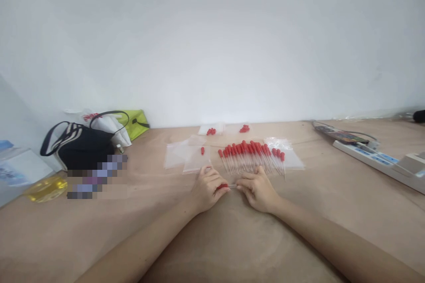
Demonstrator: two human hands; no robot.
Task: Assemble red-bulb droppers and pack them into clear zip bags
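My left hand (210, 189) is closed around a red rubber dropper bulb (223, 186), its fingers covering most of it. From the bulb a thin clear dropper tube (232, 185) runs to my right hand (257, 189), which pinches it between the fingers. Whether the tube sits fully in the bulb is hidden. Just beyond both hands, several droppers with red bulbs (245, 154) lie side by side in a fanned row, tubes toward me. One loose red bulb (202, 151) rests on clear plastic bags (181, 157) beyond my left hand.
Behind the row lie two small groups of red bulbs, a left group (211, 131) and a right group (245, 128). More clear bags (294, 159) are at its right. A black bag (86, 146) and a bottle of yellow liquid (48, 189) stand left; a power strip (375, 161) lies right.
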